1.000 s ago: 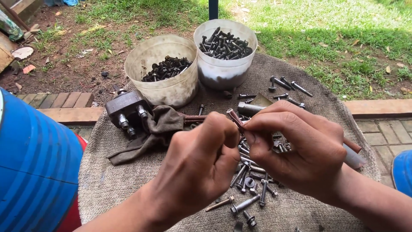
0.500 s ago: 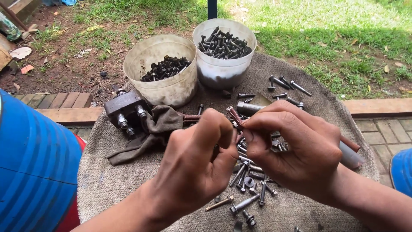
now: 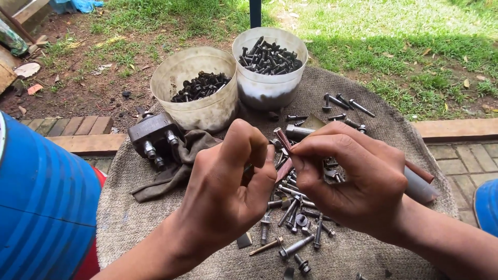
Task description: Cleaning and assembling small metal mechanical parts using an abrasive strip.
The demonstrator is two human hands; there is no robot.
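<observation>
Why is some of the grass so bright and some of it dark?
Head view: sunlight hits the far grass, while a shadow band darkens the nearer grass; the hands, left and right, and the bolts sit in soft, even shade, sharp with no glare.

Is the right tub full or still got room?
Nearly full: the right tub holds dark bolts heaped up to about rim height.

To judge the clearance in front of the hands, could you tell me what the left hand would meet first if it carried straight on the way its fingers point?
The left hand points right, toward the right hand. It would probably meet those fingers pinching the bolt first, though depth is unclear.
</observation>
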